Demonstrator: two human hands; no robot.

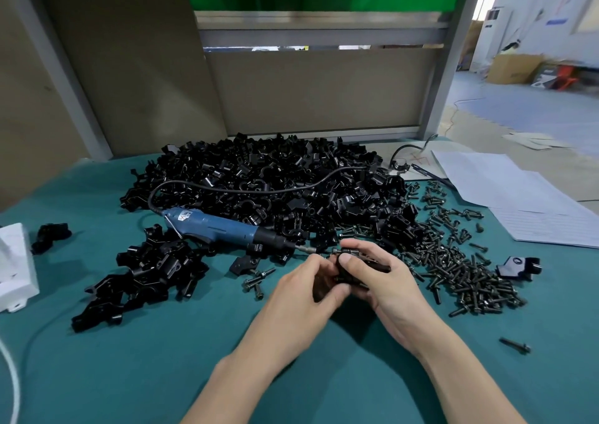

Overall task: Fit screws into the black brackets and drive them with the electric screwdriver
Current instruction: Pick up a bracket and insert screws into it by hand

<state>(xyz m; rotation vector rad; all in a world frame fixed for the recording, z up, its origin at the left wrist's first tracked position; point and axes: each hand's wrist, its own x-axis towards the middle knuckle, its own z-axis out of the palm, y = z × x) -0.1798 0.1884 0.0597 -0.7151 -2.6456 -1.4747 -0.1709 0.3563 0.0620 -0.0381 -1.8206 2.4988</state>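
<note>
Both hands meet at the table's middle around one black bracket (344, 269). My left hand (303, 294) grips it from the left, my right hand (372, 274) from the right, thumb on top; the bracket is mostly hidden by fingers. The blue electric screwdriver (220, 227) lies on the green mat just behind the hands, its bit pointing right toward them, nobody holding it. A big heap of black brackets (275, 177) fills the back of the table. Several black screws (460, 268) lie spread at the right.
A smaller pile of brackets (146, 271) sits at the left, with a white box (14, 268) at the left edge. Papers (518, 193) lie at the back right. A lone bracket (518, 266) and a stray screw (515, 346) rest on the green mat (162, 375).
</note>
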